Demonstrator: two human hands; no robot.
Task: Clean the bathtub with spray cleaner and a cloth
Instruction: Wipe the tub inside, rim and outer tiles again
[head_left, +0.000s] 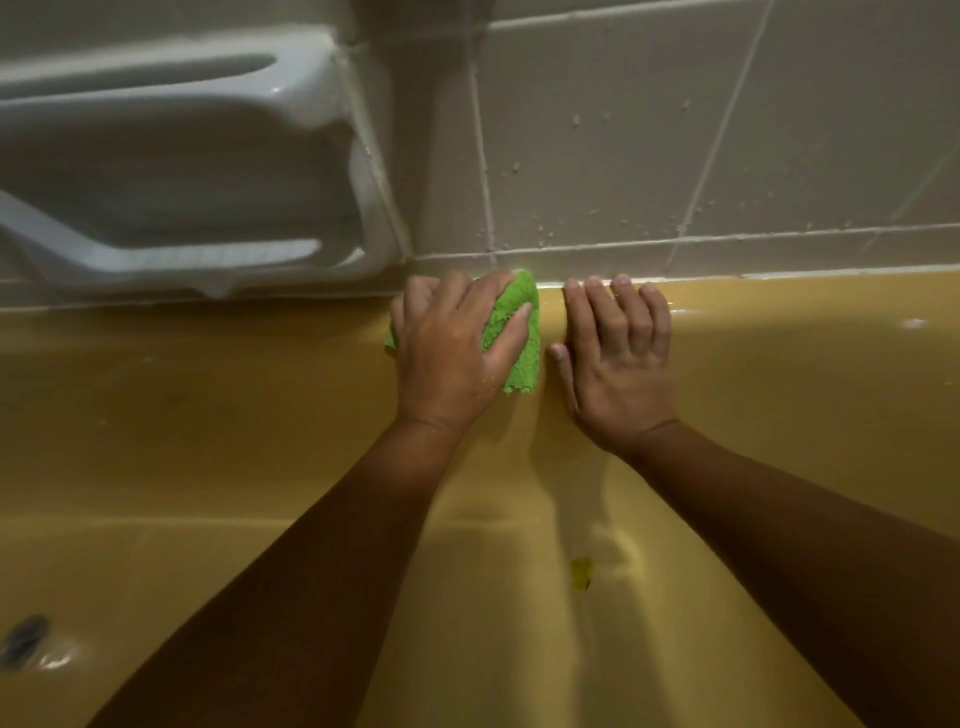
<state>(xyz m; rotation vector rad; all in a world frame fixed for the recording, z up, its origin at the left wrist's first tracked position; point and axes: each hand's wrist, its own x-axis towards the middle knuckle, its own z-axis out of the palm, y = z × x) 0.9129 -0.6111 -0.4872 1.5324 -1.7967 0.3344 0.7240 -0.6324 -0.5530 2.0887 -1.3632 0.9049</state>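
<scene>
Two hands work the far wall of the mustard-yellow bathtub (208, 415): the left hand (447, 358) grips a soft, light green microfibre cloth (511, 343), best held bunched, while the right hand (618, 364) rests flat, fingers straight.

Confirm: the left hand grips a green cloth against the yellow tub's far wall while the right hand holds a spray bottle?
No. In the head view the right hand holds nothing; it rests flat on the tub wall. The left hand does grip the green cloth there.
</scene>
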